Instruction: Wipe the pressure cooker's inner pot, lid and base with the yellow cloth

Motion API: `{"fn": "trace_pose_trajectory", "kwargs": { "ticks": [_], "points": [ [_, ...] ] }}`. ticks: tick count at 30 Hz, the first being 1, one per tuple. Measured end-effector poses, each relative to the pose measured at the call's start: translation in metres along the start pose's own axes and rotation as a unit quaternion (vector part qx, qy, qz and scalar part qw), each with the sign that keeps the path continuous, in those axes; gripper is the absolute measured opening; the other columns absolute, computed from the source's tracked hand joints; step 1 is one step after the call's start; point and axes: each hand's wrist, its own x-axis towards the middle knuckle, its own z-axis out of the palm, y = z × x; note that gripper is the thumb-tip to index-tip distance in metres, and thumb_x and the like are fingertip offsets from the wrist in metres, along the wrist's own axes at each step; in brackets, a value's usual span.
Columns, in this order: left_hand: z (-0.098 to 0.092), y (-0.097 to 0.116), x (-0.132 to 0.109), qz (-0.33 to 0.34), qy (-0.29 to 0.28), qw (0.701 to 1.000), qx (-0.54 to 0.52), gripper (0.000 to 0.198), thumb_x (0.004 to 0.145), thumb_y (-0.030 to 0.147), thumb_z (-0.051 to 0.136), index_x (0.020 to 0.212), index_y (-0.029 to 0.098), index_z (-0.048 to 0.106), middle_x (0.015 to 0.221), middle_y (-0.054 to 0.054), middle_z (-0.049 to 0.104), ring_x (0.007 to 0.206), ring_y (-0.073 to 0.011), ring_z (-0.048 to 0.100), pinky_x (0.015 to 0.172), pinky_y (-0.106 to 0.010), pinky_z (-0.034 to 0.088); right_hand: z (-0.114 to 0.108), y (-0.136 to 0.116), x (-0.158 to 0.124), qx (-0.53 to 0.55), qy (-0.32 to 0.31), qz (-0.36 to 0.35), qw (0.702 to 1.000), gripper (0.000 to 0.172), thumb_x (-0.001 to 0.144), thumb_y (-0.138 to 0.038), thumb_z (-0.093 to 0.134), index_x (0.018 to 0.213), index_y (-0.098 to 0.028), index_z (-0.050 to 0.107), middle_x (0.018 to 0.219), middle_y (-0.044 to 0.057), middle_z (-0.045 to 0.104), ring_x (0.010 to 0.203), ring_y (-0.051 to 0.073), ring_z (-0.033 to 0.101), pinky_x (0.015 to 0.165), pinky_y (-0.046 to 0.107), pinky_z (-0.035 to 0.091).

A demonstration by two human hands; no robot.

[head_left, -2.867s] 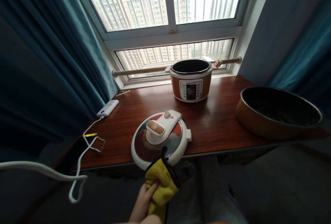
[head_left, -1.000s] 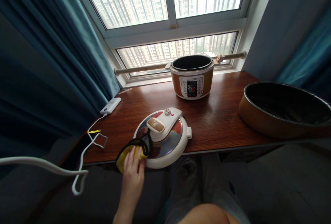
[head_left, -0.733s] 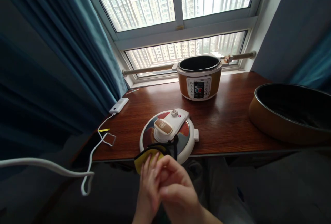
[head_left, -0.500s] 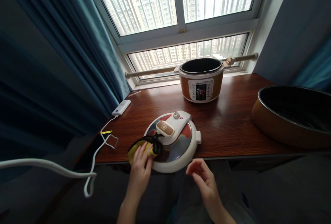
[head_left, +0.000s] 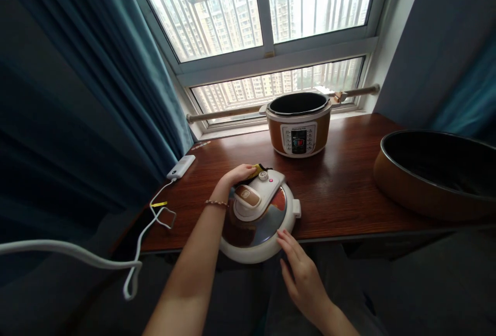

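Observation:
A round pressure cooker lid (head_left: 267, 222) with a white rim and brown-and-white handle lies at the table's front edge, jutting slightly over it. My left hand (head_left: 238, 173) reaches across to the lid's far left side, its fingers closed on a yellow cloth (head_left: 256, 170) with a black edge. Most of the cloth is hidden behind the hand and the handle. My right hand (head_left: 298, 271) is open, its fingertips resting on the lid's near right rim.
The cooker body (head_left: 298, 129) stands at the back by the window. A large brown pot (head_left: 430, 186) with a dark inside sits at the right. At the left lie a white power bank (head_left: 181, 167) and a white cable (head_left: 141, 238) that hangs off the table (head_left: 341, 191).
My left hand has carried the cloth from the lid's near left side to its far left side. My right hand has opened and come onto the lid's rim.

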Motion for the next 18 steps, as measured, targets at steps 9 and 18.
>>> {"fn": "trace_pose_trajectory", "kwargs": {
  "ticks": [9,18],
  "points": [
    [0.051,0.075,0.009,0.087,-0.120,0.948,0.282,0.033,0.082,0.031,0.043,0.079,0.006,0.066,0.078,-0.008,0.063,0.076,-0.0180,0.056,0.080,-0.032,0.039,0.000,0.002,-0.001,0.001,-0.009,-0.003,1.000,0.060,0.080,-0.002,0.033,0.137,-0.020,0.032,0.138,0.008,0.039,0.129,0.020,0.034,0.104,0.042,0.038],
    [0.099,0.083,-0.103,0.226,-0.024,0.899,0.375,0.033,0.086,0.022,0.039,0.114,0.021,0.057,0.121,-0.011,0.054,0.119,-0.0310,0.038,0.098,-0.054,0.025,-0.016,0.009,-0.004,0.051,0.065,-0.013,0.996,0.043,0.078,-0.002,0.035,0.110,-0.021,0.056,0.114,0.006,0.061,0.109,0.018,0.055,0.091,0.036,0.049]
  ]
}}
